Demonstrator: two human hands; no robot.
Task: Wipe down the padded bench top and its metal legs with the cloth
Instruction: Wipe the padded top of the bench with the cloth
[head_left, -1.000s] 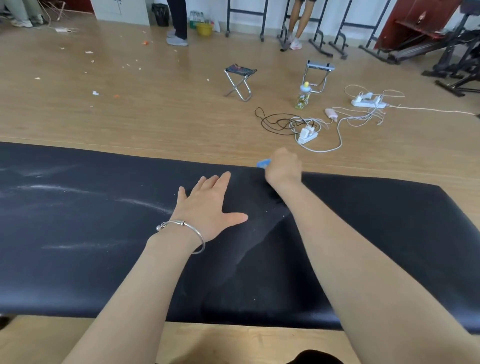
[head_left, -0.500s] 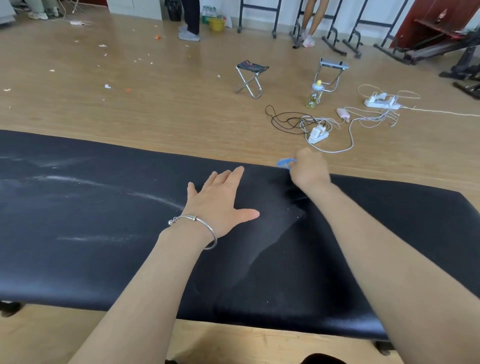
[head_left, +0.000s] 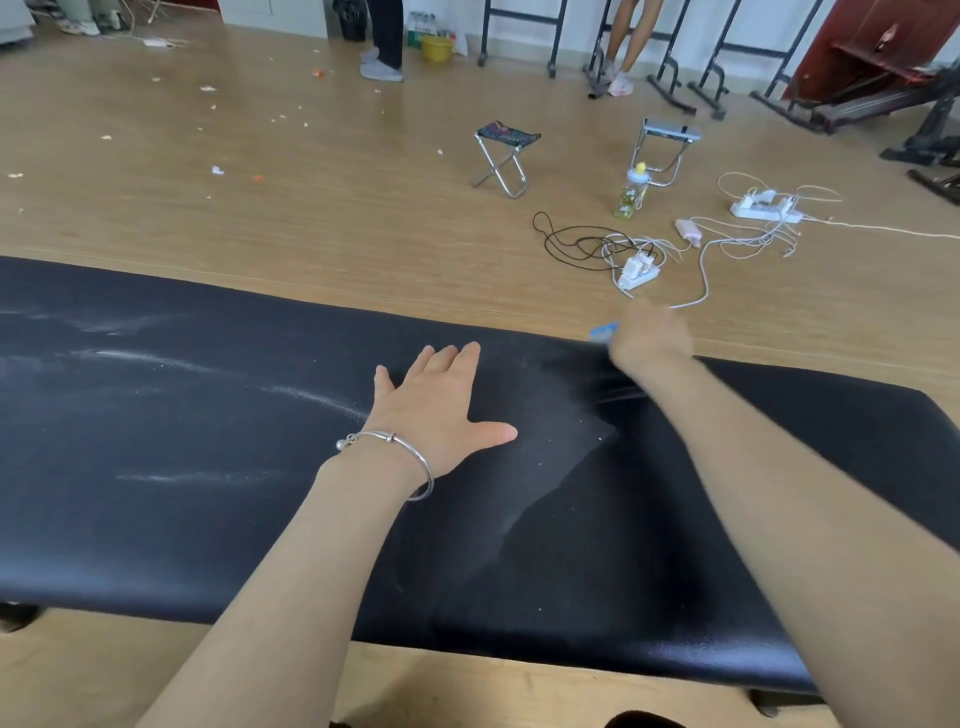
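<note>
The left hand (head_left: 441, 410) is being held flat and open, fingers spread, palm down on the black padded vinyl bench top (head_left: 182, 467); a thin silver bangle (head_left: 395, 452) is being worn at its wrist. The right hand (head_left: 647, 338) is being held closed at the far edge of the bench top, blurred, and a small blue cloth (head_left: 604, 331) is being gripped in it, only a corner of which is showing past the fingers. Pale dusty streaks (head_left: 156, 364) are lying across the padding to the left of the hands, while the part between the arms is looking darker. Beyond the bench, on the light wooden floor (head_left: 311, 208), a small folding stool (head_left: 501, 156), a clear bottle with a yellow cap (head_left: 631, 192) and tangled cables with white power strips (head_left: 639, 260) are being left near one another.
</note>
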